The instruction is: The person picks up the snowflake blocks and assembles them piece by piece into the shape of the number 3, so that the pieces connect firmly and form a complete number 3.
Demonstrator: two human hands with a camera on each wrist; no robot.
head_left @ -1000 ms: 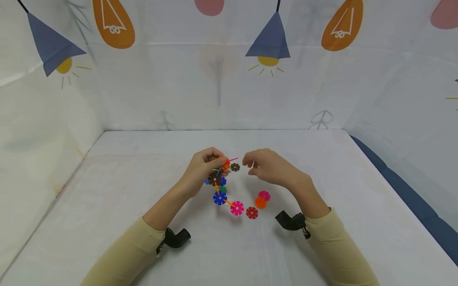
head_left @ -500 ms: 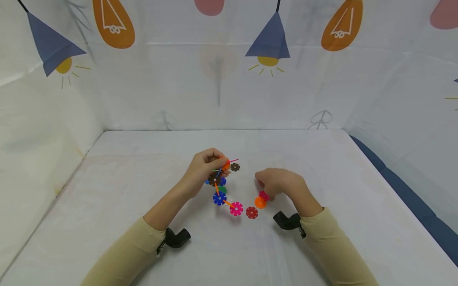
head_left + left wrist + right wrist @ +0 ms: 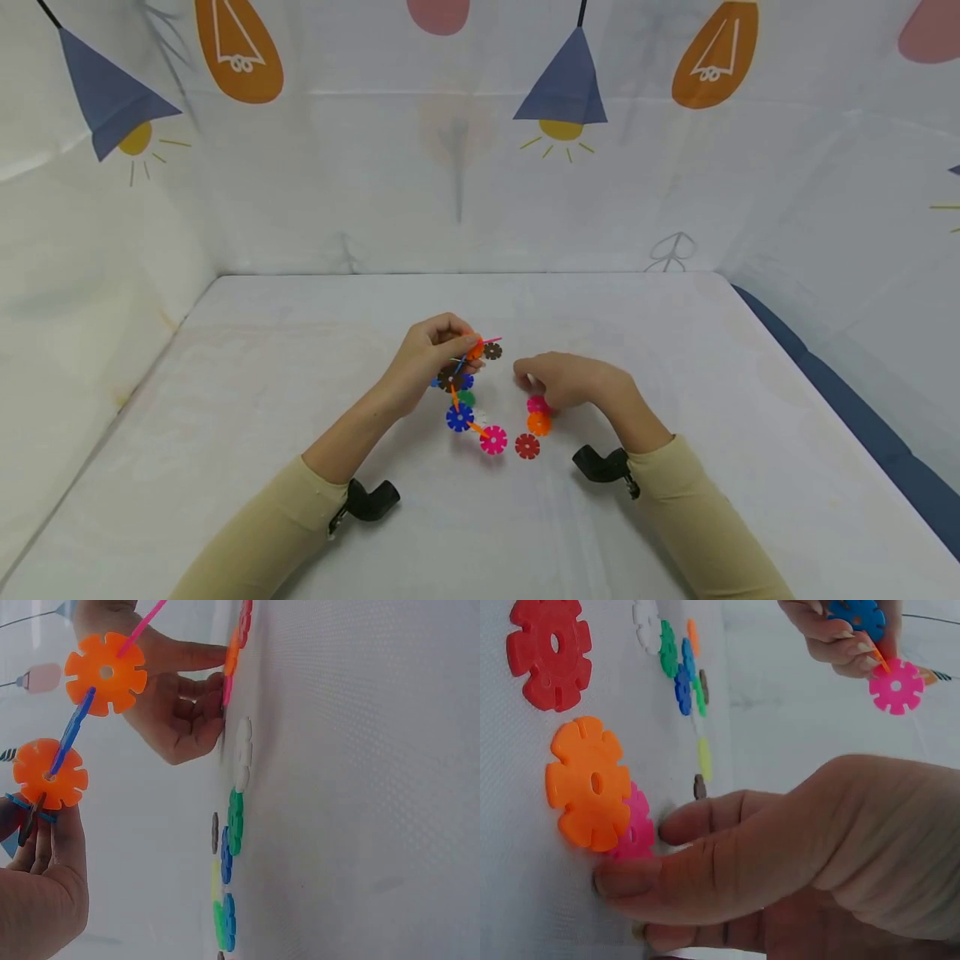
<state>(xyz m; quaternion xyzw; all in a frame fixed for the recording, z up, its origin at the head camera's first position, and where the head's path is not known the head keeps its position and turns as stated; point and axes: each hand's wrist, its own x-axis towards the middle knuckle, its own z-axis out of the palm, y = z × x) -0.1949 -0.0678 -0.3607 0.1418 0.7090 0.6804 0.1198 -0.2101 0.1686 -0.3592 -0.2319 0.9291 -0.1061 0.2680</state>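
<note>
My left hand [image 3: 423,362] pinches a chain of joined, notched plastic discs in the head view. Its orange disc [image 3: 106,673] and second orange disc [image 3: 45,774] show large in the left wrist view, joined by a blue disc [image 3: 73,731] seen edge-on. The chain hangs toward me through a blue disc [image 3: 460,417] to a pink disc [image 3: 492,440]. Low over the table, my right hand [image 3: 581,379] has thumb and curled fingers around the edge of a loose pink disc [image 3: 637,825]. An orange disc [image 3: 590,784] overlaps that pink one.
A loose red disc [image 3: 527,447] lies near the orange one on the white table [image 3: 300,317]. Behind the chain lie several more loose discs, among them a green disc [image 3: 668,649], a white disc [image 3: 646,626] and a brown disc [image 3: 492,351].
My right hand has come down and toward me to the loose pink disc, then shifted left. The pink and orange discs have slid left with it. My left hand stays nearly still.
</note>
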